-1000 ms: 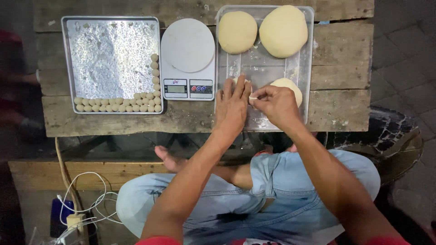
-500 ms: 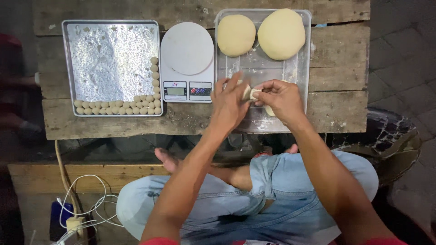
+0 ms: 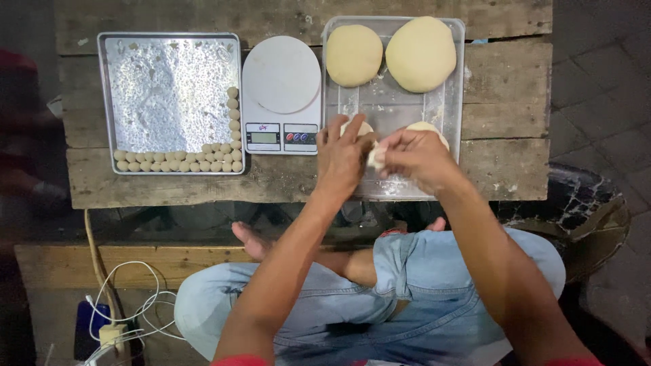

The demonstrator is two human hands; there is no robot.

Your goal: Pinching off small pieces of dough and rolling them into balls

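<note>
My left hand (image 3: 342,157) and my right hand (image 3: 415,158) meet over the near end of a clear plastic tray (image 3: 393,108), both gripping a pale lump of dough (image 3: 374,156) between them. More of that dough (image 3: 427,127) shows behind my right hand, and a small piece (image 3: 359,126) peeks out above my left fingers. Two big round dough balls, a smaller one (image 3: 354,55) and a larger one (image 3: 421,53), rest at the tray's far end.
A white kitchen scale (image 3: 281,94) stands left of the tray. Further left a metal baking tray (image 3: 169,102) holds several small dough balls (image 3: 180,165) along its near and right edges. All sit on a rough wooden table (image 3: 505,115). Cables (image 3: 119,318) lie on the floor.
Both hands have drawn together and a little nearer to me on the tray, closing on the dough lump, which is now mostly covered.
</note>
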